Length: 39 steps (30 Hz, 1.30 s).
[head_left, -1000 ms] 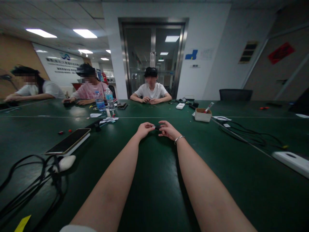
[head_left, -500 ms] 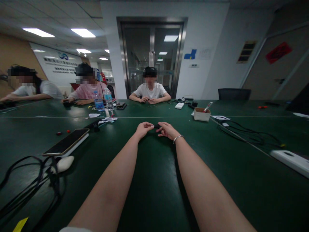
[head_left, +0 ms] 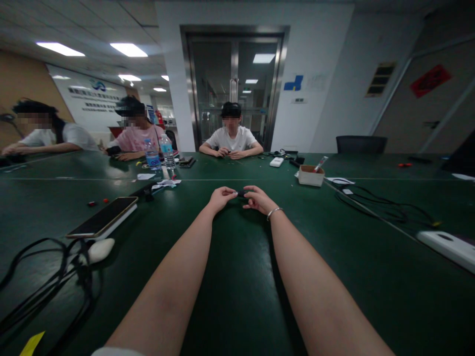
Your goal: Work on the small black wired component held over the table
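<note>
Both my hands meet above the middle of the green table [head_left: 237,277], around a small black object [head_left: 241,194]. It is too small and dark to name its kind; a light bit shows at its left end. The thumb and fingers of my left hand [head_left: 221,198] pinch that left end. At the other end, my right hand [head_left: 260,201] has its index finger stretched along the top and the fingers below curled in, closed on the object. A silver bracelet [head_left: 274,212] circles my right wrist.
Left lie a phone [head_left: 106,216] on a white block, a white mouse-like thing [head_left: 101,250] and black cables [head_left: 40,282]. Two bottles [head_left: 167,153], paper scraps and a small box [head_left: 310,176] holding a marker stand farther off. More cables [head_left: 393,202] lie right. Several people sit across.
My right fingers have shifted slightly on the black object, the lower ones curling in more. My left hand keeps its pinch, and the arms have hardly moved.
</note>
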{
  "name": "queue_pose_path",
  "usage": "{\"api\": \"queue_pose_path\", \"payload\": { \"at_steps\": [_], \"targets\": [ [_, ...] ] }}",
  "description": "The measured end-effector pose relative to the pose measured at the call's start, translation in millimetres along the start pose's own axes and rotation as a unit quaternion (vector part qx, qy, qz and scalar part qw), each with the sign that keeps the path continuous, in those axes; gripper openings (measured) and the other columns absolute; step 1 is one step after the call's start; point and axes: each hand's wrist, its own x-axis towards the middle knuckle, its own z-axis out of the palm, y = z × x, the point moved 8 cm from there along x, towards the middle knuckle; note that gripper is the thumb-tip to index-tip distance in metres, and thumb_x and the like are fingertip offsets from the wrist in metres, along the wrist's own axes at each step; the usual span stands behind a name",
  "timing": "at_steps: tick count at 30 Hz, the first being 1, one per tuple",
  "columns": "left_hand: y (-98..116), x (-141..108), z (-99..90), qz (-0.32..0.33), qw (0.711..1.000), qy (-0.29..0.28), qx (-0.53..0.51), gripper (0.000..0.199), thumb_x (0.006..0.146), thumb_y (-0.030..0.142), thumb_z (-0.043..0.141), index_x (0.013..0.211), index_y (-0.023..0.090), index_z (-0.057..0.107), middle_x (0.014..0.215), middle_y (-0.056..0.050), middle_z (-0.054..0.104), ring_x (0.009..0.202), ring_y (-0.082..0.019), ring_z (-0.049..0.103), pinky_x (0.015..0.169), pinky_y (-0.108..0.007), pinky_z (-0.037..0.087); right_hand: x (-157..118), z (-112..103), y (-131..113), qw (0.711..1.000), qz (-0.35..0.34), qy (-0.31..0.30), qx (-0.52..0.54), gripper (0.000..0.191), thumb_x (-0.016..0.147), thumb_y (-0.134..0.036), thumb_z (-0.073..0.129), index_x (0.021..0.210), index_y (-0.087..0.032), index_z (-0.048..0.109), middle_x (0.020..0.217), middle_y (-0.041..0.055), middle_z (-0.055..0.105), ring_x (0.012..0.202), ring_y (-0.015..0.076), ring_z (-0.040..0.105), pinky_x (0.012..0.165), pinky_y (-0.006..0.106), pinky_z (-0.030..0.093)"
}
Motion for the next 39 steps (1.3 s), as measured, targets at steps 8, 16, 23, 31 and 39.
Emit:
{"api": "queue_pose_path", "payload": {
  "at_steps": [8, 16, 23, 31, 39],
  "targets": [
    [-2.0, 0.8, 0.1, -0.008, 1.000, 0.005, -0.005, 0.031, 0.056, 0.030, 0.078, 0.078, 0.012, 0.064, 0.079, -0.008, 0.069, 0.077, -0.018, 0.063, 0.083, -0.037, 0.046, 0.0, -0.3, 0.1, 1.000, 0.000, -0.002, -0.010, 0.026, 0.078, -0.008, 0.060, 0.100, -0.020, 0.051, 0.060, -0.0063, 0.058, 0.035, 0.0015, 0.042, 0.054, 0.030, 0.059],
    [-3.6, 2.8, -0.5, 0.000, 1.000, 0.008, -0.008, 0.029, 0.056, 0.029, 0.078, 0.076, 0.013, 0.064, 0.078, -0.007, 0.069, 0.075, -0.018, 0.063, 0.083, -0.037, 0.045, -0.7, 0.3, -2.1, 1.000, -0.009, 0.003, -0.013, 0.028, 0.080, -0.011, 0.056, 0.104, -0.022, 0.049, 0.067, -0.0063, 0.058, 0.034, 0.0007, 0.041, 0.054, 0.032, 0.059],
    [-4.4, 2.2, -0.1, -0.007, 1.000, 0.004, -0.008, 0.030, 0.056, 0.030, 0.077, 0.076, 0.013, 0.063, 0.077, -0.007, 0.068, 0.076, -0.018, 0.063, 0.081, -0.036, 0.046, 0.8, 0.3, 0.1, 1.000, 0.002, -0.009, -0.008, 0.020, 0.082, -0.010, 0.056, 0.099, -0.020, 0.052, 0.066, -0.0046, 0.061, 0.034, 0.0008, 0.043, 0.054, 0.031, 0.060],
    [-2.2, 1.6, 3.5, 0.007, 0.999, -0.012, 0.034, 0.027, 0.067, 0.035, 0.069, 0.084, 0.016, 0.061, 0.067, -0.001, 0.064, 0.062, -0.013, 0.058, 0.066, -0.028, 0.046, -0.2, 3.1, 2.4, 1.000, 0.015, -0.019, -0.013, 0.007, 0.086, -0.014, 0.057, 0.091, -0.014, 0.052, 0.064, 0.0010, 0.066, 0.034, 0.0007, 0.044, 0.056, 0.026, 0.059],
    [-4.8, -0.7, 10.4, -0.020, 0.998, -0.045, 0.032, 0.026, 0.070, 0.037, 0.066, 0.081, 0.014, 0.062, 0.069, -0.005, 0.066, 0.063, -0.014, 0.060, 0.065, -0.028, 0.046, 1.3, 0.2, 4.8, 1.000, 0.020, -0.012, -0.001, 0.004, 0.088, -0.014, 0.055, 0.091, -0.014, 0.053, 0.063, 0.0018, 0.066, 0.034, 0.0006, 0.044, 0.058, 0.027, 0.060]
  ]
}}
